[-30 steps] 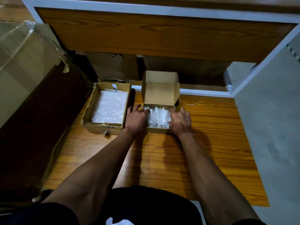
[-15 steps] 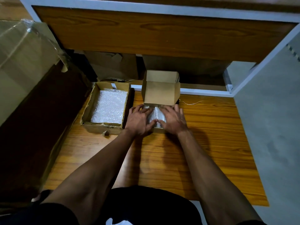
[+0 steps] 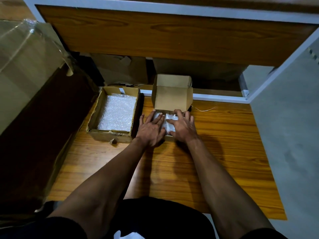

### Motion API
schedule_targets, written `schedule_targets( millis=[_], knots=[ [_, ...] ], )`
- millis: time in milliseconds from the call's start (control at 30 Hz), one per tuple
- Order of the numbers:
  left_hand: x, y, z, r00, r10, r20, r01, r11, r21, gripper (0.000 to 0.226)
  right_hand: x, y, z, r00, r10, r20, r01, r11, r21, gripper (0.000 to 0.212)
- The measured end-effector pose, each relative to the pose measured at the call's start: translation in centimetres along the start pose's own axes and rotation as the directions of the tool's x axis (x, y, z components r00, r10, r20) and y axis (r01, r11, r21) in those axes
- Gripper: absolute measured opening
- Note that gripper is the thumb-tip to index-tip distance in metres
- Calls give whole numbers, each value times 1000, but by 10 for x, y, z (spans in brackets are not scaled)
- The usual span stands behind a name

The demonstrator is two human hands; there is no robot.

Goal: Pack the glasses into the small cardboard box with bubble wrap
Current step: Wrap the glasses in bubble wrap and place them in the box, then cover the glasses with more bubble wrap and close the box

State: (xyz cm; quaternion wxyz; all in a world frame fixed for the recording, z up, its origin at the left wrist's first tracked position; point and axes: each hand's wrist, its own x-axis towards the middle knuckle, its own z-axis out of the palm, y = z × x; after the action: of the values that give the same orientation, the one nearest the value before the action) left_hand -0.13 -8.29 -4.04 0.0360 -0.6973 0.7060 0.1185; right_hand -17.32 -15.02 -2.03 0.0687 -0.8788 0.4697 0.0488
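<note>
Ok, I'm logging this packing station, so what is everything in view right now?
small brown cardboard box: one, lid up, centre of the floor
clear bubble wrap: one sheet, covering that box's contents
larger worn cardboard box: one, brown, left of the small box
white bubble wrap sheets: count unclear, inside the larger box
wood-grain floor: one, orange-brown
thin string: one, pale, right of the small box
left hand: flat on the clear wrap
right hand: fingers spread on the clear wrap

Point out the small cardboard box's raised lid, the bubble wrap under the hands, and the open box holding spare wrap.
Raised lid (image 3: 173, 99), head view: middle of the inner face.
Bubble wrap (image 3: 168, 125), head view: strip showing between both hands.
Open box (image 3: 93, 116), head view: left wall.
</note>
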Motion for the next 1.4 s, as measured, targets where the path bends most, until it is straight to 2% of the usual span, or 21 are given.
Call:
schedule_targets(
  millis=[100, 167, 233, 433, 733, 867, 1000, 1100, 1233, 1400],
  knots=[
    [-3, -3, 2, 999, -5, -39, 6, 1000, 5, 77, -10, 5, 5, 991, 53, -126, -40, 994, 98, 61],
    [-7, -4, 4, 997, -29, -74, 29, 1000, -4, 78, -21, 12, 12, 964, 90, -250, -70, 994, 87, 55],
    [-10, -4, 6, 996, -48, -79, 48, 999, 1, 79, -30, 15, 16, 952, 112, -285, -104, 994, 42, 55],
    [-6, 7, 5, 996, -91, -9, 91, 996, 14, 86, -35, 2, 21, 985, 138, -106, -139, 990, -9, 70],
    [-8, 7, 3, 996, -87, -19, 88, 995, 46, 85, -34, -8, 36, 986, 139, -96, -147, 986, -75, 82],
    [-4, 8, 5, 994, -103, 21, 102, 994, 49, 86, -31, -8, 39, 986, 149, -73, -154, 986, -63, 89],
    [-2, 10, 1, 995, -97, -2, 97, 994, 46, 84, -30, -7, 40, 983, 136, -127, -141, 989, -34, 82],
    [-5, 11, 0, 996, -75, -39, 76, 996, 47, 75, -31, -7, 42, 982, 38, -186, -44, 999, -31, 72],
    [-4, 13, 4, 997, -76, 4, 76, 997, 31, 69, -26, -9, 43, 982, -45, -181, 36, 998, -48, 63],
    [-2, 4, 9, 998, -56, 26, 56, 998, 7, 66, -21, -13, 44, 980, -53, -190, 46, 998, -41, 66]
  ],
)
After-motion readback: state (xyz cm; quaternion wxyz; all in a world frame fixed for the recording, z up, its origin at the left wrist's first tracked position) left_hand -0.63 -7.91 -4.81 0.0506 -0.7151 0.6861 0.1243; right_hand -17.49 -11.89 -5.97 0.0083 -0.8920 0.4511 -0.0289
